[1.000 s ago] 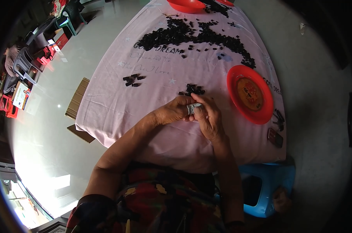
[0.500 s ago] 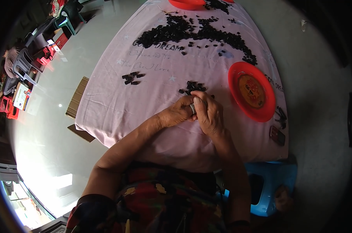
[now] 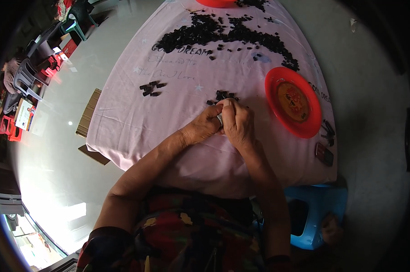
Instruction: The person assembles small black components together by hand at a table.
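Both hands together over the cloth, grip hidden

Head feed: I've got the left hand (image 3: 204, 124) and right hand (image 3: 239, 123) touching, low centre on the pink cloth (image 3: 128, 118). Fingers curled in on both, right one's back facing up to me. Can't tell whether either grips anything; the right fingers cover the spot. A grey band (image 3: 220, 119) shows between them, looks wrapped on a left finger, mostly hidden.

Black bits: a small pile (image 3: 224, 94) sits just beyond the fingertips, partly hidden by the right hand. I see a loose cluster (image 3: 151, 87) farther left, well apart from the hands. The big heap (image 3: 191, 37) spreads across the far part of the cloth, strays scattered along its near side.

Right of the hands, apart from them: a red plate (image 3: 272, 100), orange-brown centre with red and dark markings. Past it, near the cloth's right edge, a dark tool (image 3: 328, 132), too small for me to identify, and a red-and-black phone-like thing (image 3: 324, 154). Red bowl (image 3: 216, 2) at the far end, cut by the frame. Blue stool (image 3: 334, 204) on the floor, lower right.
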